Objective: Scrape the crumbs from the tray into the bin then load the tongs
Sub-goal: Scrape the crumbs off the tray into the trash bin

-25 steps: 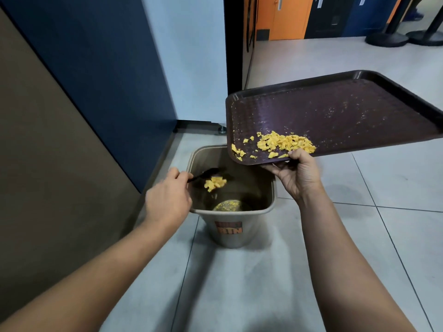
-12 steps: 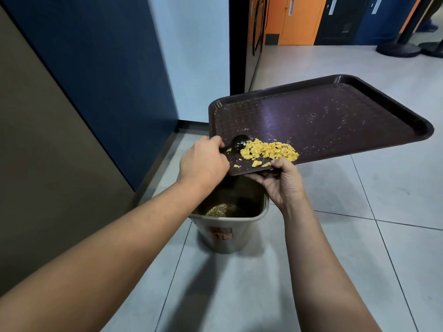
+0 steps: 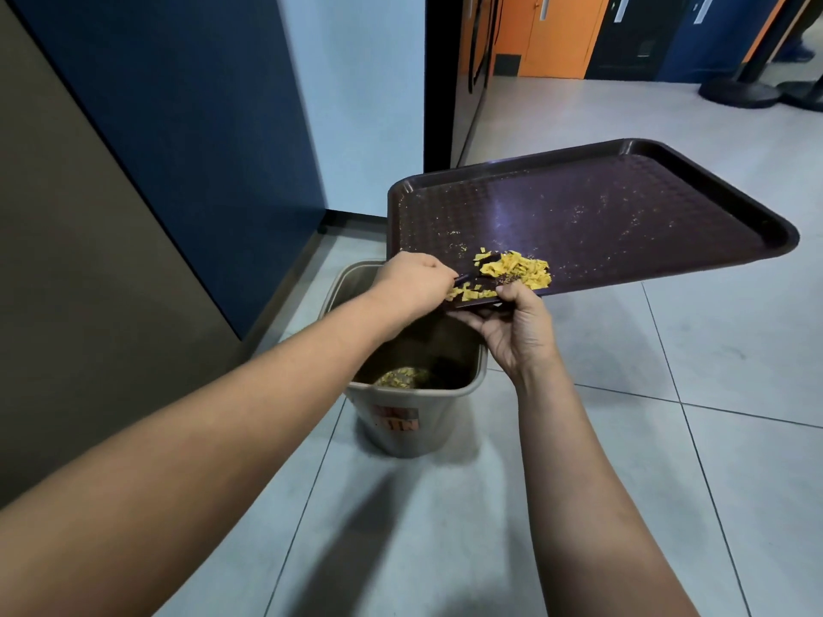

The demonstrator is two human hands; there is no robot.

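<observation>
Over the bin point(image 3: 414, 394) on the tiled floor, the right hand point(image 3: 516, 331) grips the near edge of the brown tray point(image 3: 623, 207), thumb on top and fingers underneath, holding it tilted with its near corner above the bin's mouth. The left hand point(image 3: 412, 282) is curled around a dark scraping tool point(image 3: 478, 270), probably a spoon, whose tip sits in the yellow crumbs point(image 3: 516, 269). A second ago that hand was down at the bin, dropping a load; half a second ago it had come back to the tray's corner, and now the tool has pushed deeper into the pile. Some crumbs already lie in the bin's bottom, while most remain heaped near the tray's near edge, with fine specks scattered farther up. Scraping looks partly done, and the tongs are not in view.
</observation>
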